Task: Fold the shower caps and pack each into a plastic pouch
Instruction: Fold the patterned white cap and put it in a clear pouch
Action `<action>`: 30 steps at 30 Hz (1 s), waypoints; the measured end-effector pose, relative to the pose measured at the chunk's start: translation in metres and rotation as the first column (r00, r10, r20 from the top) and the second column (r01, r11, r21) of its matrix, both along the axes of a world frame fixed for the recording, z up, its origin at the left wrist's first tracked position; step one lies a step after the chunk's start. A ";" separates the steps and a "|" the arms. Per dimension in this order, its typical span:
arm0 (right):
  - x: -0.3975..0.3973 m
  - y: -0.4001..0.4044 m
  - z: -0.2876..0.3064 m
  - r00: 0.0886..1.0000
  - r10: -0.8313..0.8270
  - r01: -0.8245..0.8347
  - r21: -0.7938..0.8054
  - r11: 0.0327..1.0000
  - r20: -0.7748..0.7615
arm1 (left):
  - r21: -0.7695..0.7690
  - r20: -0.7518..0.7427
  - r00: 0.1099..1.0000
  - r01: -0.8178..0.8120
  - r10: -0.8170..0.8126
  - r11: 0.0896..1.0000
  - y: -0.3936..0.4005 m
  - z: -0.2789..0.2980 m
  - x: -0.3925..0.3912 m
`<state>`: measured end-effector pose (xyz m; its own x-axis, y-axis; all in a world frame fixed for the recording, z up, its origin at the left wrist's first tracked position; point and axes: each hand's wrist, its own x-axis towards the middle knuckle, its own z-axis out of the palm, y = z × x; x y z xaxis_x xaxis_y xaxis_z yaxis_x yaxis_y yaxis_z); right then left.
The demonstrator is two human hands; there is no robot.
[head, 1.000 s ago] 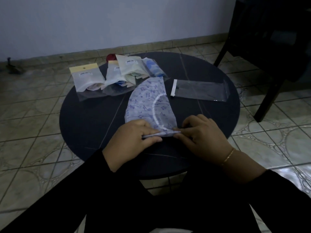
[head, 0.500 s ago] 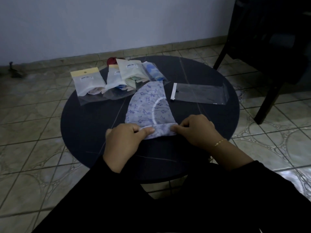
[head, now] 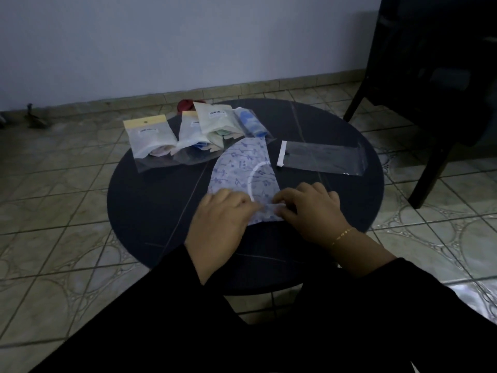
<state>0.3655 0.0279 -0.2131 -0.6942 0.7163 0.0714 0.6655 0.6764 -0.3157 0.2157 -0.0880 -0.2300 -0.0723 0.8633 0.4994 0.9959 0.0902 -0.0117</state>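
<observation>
My left hand and right hand sit close together on the near end of the patterned shower cap, fingers curled and pinching its folded-up near edge between them. The cap lies flat near the middle of the round dark table, its narrow end pointing away from me. Just beyond my right hand lies 1 empty clear plastic pouch with a white strip at its left end. Farther back left, several packed pouches overlap in a cluster, touching the cap's far tip.
</observation>
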 end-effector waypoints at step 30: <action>-0.003 0.012 0.007 0.987 -0.158 0.144 -0.384 0.912 -0.005 | -0.306 0.715 0.620 -0.138 0.323 0.942 -0.003 0.024 -0.011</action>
